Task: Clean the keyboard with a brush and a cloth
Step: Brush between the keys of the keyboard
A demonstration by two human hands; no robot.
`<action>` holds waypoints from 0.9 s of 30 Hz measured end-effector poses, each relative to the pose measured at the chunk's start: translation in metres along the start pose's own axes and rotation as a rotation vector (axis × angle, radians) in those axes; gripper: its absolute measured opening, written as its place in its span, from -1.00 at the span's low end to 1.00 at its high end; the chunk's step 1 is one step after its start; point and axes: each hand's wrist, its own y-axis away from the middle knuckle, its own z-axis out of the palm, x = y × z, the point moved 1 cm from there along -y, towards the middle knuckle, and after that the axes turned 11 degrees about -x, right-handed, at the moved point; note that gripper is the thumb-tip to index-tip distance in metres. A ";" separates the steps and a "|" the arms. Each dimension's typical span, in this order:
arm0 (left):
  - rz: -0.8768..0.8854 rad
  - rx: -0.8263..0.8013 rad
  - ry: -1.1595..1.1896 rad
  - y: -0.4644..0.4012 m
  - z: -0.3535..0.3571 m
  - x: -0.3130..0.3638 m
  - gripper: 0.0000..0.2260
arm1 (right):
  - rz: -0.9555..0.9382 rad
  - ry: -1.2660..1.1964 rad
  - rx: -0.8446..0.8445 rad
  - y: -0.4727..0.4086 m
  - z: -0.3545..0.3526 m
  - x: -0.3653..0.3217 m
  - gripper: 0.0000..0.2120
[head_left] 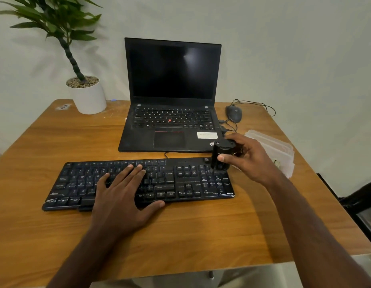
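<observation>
The keyboard (139,181) lies under the flat, spread left hand (126,196), while the right hand (249,161) grips a black brush (222,155) on its far-right keys.

Two bare forearms, left hand (120,196), right hand (250,161), no sleeves, no jewellery

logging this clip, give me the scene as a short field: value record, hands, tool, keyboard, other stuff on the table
left hand: flat, fingers straight, resting on the keyboard's middle keys
right hand: grips the black brush
black brush: held upright, lower end at the keyboard's upper right corner
keyboard: black, on the wooden table in front of the laptop
laptop: open, screen dark
other: mouse, potted plant, clear plastic container
</observation>
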 end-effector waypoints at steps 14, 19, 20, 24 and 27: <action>-0.005 0.008 0.001 -0.001 0.000 0.000 -0.06 | -0.057 -0.160 0.023 -0.011 0.037 -0.008 -0.67; -0.001 0.013 -0.002 -0.001 0.001 -0.001 -0.06 | 0.009 -0.056 -0.049 -0.007 0.017 -0.005 -0.65; -0.003 0.012 -0.004 -0.001 0.001 -0.001 -0.06 | 0.011 -0.023 -0.051 -0.005 0.010 -0.003 -0.62; -0.005 0.020 -0.002 -0.001 0.002 -0.001 -0.06 | -0.021 -0.001 -0.012 0.000 -0.005 -0.003 -0.66; -0.004 0.016 0.002 -0.001 0.002 -0.001 -0.07 | -0.026 -0.001 -0.003 0.006 -0.008 0.000 -0.68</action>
